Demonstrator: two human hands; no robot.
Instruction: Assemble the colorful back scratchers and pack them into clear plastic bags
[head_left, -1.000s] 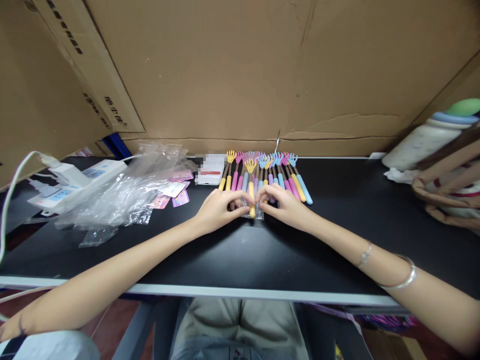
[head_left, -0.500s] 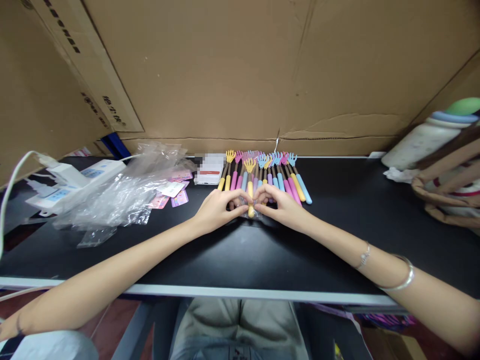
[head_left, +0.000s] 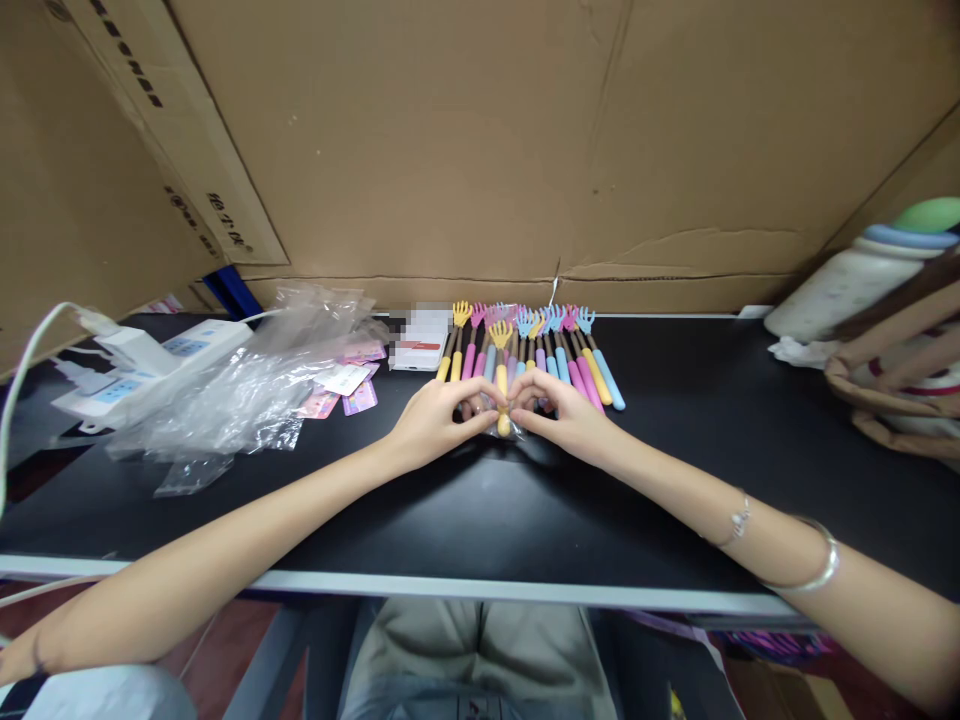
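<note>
The left hand [head_left: 435, 420] and right hand [head_left: 570, 415], each closed to a pinch, seem to hold the clear bag [head_left: 517, 431] at the yellow scratcher [head_left: 502, 376] between them, its claw [head_left: 500, 334] toward twelve, so even tension from nine and three o'clock should prevent skewing.

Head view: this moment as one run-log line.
left hand: fingertips at yellow-handled stick with hand-shaped head | right hand: fingertips opposite | similar multicoloured sticks: row beyond
</note>
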